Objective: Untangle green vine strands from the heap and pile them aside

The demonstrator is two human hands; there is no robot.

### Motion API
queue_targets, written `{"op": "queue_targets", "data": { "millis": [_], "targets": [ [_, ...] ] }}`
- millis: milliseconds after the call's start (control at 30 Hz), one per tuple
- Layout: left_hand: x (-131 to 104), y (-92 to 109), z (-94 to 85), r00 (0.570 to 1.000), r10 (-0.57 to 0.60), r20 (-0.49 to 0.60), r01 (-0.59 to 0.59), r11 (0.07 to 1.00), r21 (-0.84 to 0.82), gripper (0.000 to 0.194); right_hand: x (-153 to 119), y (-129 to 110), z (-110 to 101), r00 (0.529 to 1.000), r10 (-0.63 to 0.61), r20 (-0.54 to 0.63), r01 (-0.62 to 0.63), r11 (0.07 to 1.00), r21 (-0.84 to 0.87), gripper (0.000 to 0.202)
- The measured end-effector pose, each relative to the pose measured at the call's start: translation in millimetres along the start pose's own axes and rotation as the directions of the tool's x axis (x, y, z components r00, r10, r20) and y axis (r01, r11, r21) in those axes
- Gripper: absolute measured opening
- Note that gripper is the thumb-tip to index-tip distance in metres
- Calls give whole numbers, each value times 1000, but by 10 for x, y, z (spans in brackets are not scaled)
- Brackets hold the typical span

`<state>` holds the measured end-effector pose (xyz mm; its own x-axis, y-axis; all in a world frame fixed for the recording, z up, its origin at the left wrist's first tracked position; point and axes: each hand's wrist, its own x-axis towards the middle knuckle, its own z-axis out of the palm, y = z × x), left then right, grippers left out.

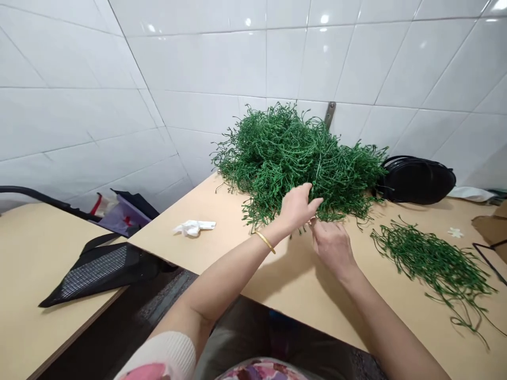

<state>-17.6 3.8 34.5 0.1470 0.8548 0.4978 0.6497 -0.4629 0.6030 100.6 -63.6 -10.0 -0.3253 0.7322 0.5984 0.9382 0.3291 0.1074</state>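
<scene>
A big heap of thin green artificial stems [293, 153] with small bud-like tips lies against the tiled wall. At its front edge my left hand [298, 207], with a gold bangle at the wrist, has its thumb and a finger apart; no held thing shows in it. Close beside it, slightly lower and to the right, my right hand [331, 244] is closed, with its fingertips pinched together near the left hand. What lies in that pinch is too small and hidden to make out. To the right, a smaller, flatter bunch of green stems [431, 258] rests on the table.
A crumpled white tissue [194, 227] lies left of the heap. At the right are a black bag [420, 179], a small white flower piece [455, 232] and a cardboard box [489, 227]. A black mesh pouch [99, 269] lies on the left table [35, 258], across a gap.
</scene>
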Motion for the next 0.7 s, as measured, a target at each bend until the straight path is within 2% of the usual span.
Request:
{"op": "queue_targets", "data": {
  "millis": [33, 100, 167, 233, 267, 333, 433, 500, 600, 700],
  "targets": [
    [16, -33, 89, 996, -68, 57, 70, 997, -32, 25, 16, -9, -34, 1000, -7, 14, 6, 998, 59, 26],
    [46, -97, 217, 984, -163, 73, 171, 975, -138, 13, 54, 33, -110, 1000, 19, 4, -19, 972, 235, 27],
    [57, -133, 244, 984, -169, 62, 179, 948, -261, 21, 111, 146, -152, 991, 118, -64, -80, 904, 421, 29],
    [50, -116, 177, 990, -133, 48, 142, 918, -369, 29, 203, 287, -116, 966, 219, -137, -127, 863, 489, 33],
    [46, -87, 122, 993, -111, 39, 117, 907, -405, 30, 263, 349, -64, 959, 234, -158, -138, 876, 463, 35],
    [49, -2, -1, 998, -61, 9, 59, 909, -413, 31, 413, 426, 84, 972, 181, -151, -125, 940, 318, 36],
    [75, 143, -157, 999, 39, -27, -45, 966, -256, 28, 695, 419, 317, 993, 63, -100, -50, 991, 124, 41],
    [64, 223, -239, 995, 102, 11, -100, 990, -103, 25, 903, 383, 430, 997, 31, -69, -28, 999, 47, 47],
    [-68, 312, -385, 972, 206, 116, -213, 976, 46, 23, 1173, 390, 578, 995, 98, 13, -98, 995, 11, 55],
    [-325, 388, -598, 936, 314, 162, -320, 947, 11, 26, 1307, 500, 780, 979, 181, 95, -184, 982, 30, 56]
  ]
}}
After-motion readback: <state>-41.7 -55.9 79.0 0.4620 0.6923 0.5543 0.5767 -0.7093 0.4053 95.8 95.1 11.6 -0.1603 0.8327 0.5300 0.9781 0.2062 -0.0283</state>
